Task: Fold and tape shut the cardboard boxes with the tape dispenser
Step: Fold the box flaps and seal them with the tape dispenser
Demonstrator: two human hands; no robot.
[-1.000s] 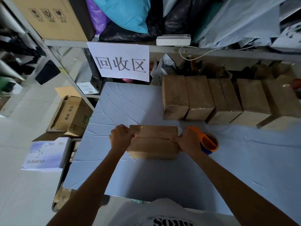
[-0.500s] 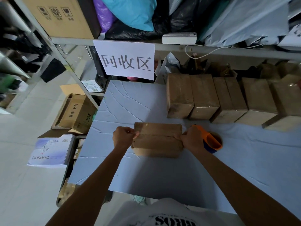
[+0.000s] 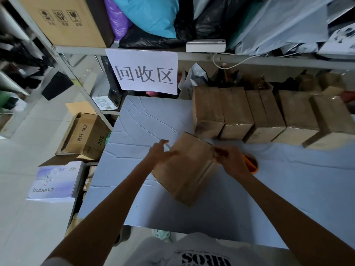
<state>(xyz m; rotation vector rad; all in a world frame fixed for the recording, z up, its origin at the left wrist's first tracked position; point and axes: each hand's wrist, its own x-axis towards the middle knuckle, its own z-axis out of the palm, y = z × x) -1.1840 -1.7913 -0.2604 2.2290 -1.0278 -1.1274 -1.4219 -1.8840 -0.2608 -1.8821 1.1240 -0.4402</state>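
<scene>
My left hand presses with fingers spread on the left face of the box, while my right hand curls its fingers over the right edge. The box sits tilted between them above the worktop, its long axis running away from me and skewed right. The dispenser shows just beyond my right hand, the nearer one for taping. A row of boxes lines the back.

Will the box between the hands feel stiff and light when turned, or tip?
Probably light: the left hand and right hand hold the cardboard box tilted by its sides. Its faces look flat, so likely stiff. Blocky, so unlikely to roll.
</scene>
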